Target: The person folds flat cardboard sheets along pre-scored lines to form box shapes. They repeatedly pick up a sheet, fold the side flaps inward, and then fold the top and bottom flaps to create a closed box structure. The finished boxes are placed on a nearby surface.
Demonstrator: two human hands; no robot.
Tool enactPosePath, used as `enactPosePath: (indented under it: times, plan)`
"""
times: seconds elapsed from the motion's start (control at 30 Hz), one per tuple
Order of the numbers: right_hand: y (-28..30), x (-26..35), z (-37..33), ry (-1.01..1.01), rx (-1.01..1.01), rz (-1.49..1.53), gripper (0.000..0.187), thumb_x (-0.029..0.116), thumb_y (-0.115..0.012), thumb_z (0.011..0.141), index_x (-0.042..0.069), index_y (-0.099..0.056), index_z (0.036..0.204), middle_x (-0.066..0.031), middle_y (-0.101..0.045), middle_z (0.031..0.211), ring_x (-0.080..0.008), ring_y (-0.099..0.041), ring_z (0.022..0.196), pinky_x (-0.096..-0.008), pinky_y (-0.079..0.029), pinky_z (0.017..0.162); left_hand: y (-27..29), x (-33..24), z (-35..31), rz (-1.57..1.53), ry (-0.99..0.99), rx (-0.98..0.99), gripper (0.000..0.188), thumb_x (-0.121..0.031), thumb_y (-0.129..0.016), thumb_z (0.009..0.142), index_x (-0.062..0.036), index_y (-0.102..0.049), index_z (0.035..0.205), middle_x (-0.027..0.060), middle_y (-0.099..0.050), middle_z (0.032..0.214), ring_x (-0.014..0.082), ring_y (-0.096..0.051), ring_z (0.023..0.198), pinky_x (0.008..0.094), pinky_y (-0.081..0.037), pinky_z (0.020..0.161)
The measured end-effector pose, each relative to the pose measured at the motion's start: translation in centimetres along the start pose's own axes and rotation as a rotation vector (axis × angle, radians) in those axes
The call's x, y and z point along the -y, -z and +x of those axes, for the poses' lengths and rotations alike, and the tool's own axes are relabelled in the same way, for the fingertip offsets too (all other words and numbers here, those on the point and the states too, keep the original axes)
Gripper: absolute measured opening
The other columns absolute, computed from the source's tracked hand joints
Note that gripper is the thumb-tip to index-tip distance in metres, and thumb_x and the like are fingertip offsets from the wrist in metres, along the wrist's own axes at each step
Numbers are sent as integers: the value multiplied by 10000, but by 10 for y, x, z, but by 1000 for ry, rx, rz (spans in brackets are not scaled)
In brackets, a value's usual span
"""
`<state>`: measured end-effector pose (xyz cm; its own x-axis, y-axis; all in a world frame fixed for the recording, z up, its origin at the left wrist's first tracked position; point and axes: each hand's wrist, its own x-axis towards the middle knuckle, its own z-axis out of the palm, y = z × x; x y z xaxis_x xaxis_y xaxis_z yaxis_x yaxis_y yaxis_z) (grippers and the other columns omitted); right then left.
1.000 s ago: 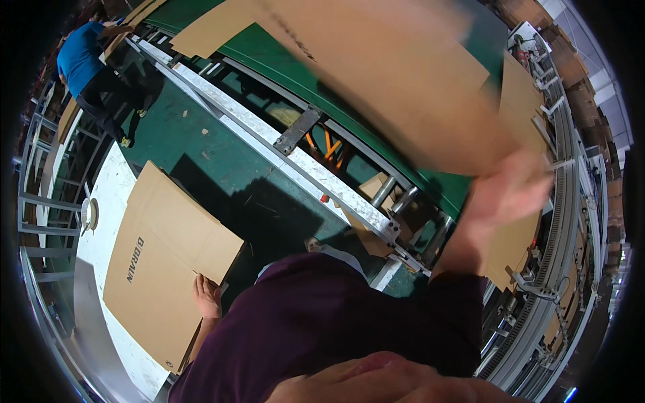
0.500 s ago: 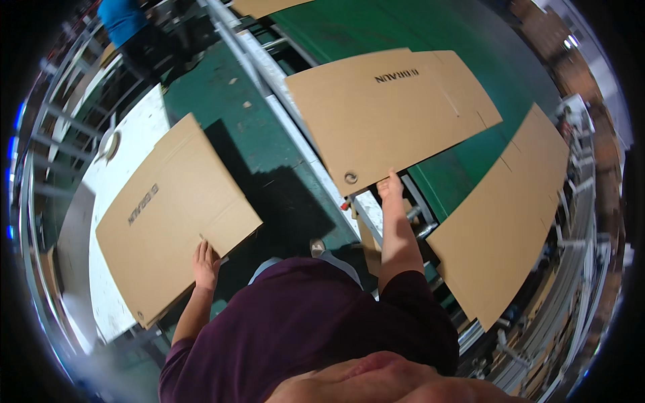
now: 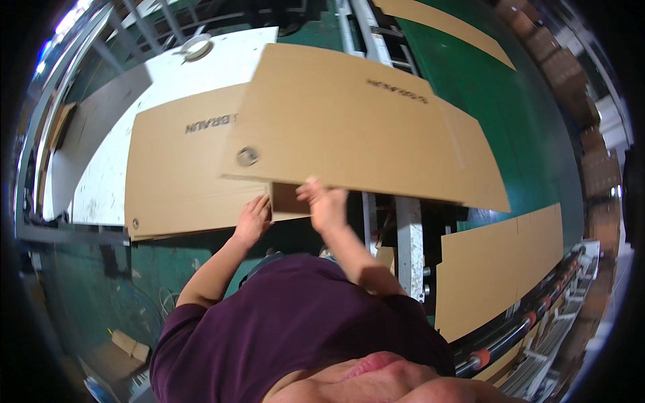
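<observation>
My right hand (image 3: 326,207) grips the near edge of a large flat brown cardboard sheet (image 3: 349,127) with dark print and a round mark. The raised sheet tilts slightly and spans the gap between the table and the green conveyor. It partly covers another cardboard sheet (image 3: 178,161) lying on the white-topped table to the left. My left hand (image 3: 252,220) rests on that lower sheet near its front edge, fingers outstretched beside a fold or flap. What lies under the raised sheet's middle is hidden.
A roll of tape (image 3: 197,48) lies on the white table (image 3: 101,181). On the right are the green conveyor (image 3: 463,74), another cardboard sheet (image 3: 500,269) and a roller bar (image 3: 500,342). One more sheet (image 3: 450,27) lies far back on the conveyor. Cardboard scraps (image 3: 130,346) lie on the floor at lower left.
My view has turned right to left toward the table. My right hand has carried its cardboard sheet leftward off the conveyor, over the sheet on the table. Both hands are now close together.
</observation>
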<state>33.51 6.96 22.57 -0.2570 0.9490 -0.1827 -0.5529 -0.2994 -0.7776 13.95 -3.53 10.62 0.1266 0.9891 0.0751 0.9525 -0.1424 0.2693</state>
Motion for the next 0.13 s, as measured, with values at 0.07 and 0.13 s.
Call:
enactPosePath:
  times: [0.07,0.13]
  plan:
    - [-31,-58,-49,-157,364,112,390,111,-647,871,21,-480,1211,-128,-614,1035,-259,-647,884,-397,-559,753,-56,28,-7,-799,250,74,587,-273,-695,774,-70,-492,1285,137,-452,1386,282,-400,1299,414,-350,1046]
    - [-26,-78,-65,-285,333,355,415,231,-579,927,36,-459,1274,-144,-595,1168,-307,-616,1017,-461,-515,882,-92,57,-41,-1171,394,13,574,-328,-685,801,-98,-493,1291,130,-452,1391,264,-399,1302,411,-344,1054]
